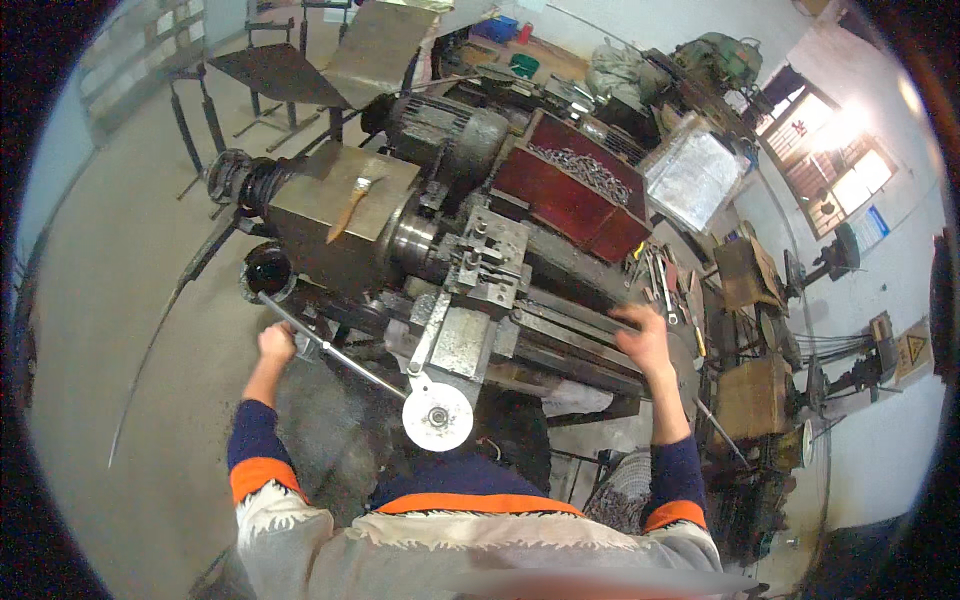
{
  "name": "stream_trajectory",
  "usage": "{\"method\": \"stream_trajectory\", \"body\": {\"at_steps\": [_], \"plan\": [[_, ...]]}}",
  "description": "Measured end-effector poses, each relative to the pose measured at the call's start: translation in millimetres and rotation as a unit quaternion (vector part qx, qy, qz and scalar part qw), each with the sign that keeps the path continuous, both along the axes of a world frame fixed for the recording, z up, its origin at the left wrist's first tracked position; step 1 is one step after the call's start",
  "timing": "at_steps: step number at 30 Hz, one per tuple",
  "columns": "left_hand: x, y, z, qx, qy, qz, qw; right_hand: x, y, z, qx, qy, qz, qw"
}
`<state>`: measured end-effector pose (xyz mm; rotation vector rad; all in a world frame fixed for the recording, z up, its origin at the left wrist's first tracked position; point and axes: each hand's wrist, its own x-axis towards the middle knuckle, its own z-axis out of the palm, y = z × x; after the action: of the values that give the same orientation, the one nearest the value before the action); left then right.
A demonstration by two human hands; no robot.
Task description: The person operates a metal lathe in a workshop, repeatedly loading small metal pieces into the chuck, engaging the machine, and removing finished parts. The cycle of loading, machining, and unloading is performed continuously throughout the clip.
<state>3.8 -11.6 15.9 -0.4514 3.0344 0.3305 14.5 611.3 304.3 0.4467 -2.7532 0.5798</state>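
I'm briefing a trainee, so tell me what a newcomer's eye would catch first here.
The white disc likely stands out first, low and near the middle of the view. Next comes the red box of metal pieces, above and right of centre. Left of centre, a brush lies on a metal cover.

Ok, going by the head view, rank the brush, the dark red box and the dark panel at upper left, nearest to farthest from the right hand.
From the right hand:
1. Dark red box: just beyond, slightly left.
2. Brush: well left, on the metal housing.
3. Dark panel: far left, in back.
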Motion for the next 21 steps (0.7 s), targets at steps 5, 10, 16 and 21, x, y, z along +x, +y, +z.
{"method": "stream_trajectory", "body": {"at_steps": [5,10,16,21], "plan": [[-22.1,-23.8,17.7,-0.152,-0.045,-0.059,0.986,60.4,122.8,-45.9,0.010,-0.041,-0.219,0.975],[14.0,-11.9,57.0,-0.055,0.029,-0.006,0.998,106.2,238.4,-76.8,0.097,-0.126,-0.418,0.894],[16.6,-31.3,91.9,0.389,0.202,0.125,0.890,151.1,366.1,-120.0,0.208,-0.290,-0.489,0.796],[-3.2,4.8,130.6,0.423,0.244,0.199,0.850,160.1,373.6,-130.5,0.230,-0.302,-0.491,0.784]]}}
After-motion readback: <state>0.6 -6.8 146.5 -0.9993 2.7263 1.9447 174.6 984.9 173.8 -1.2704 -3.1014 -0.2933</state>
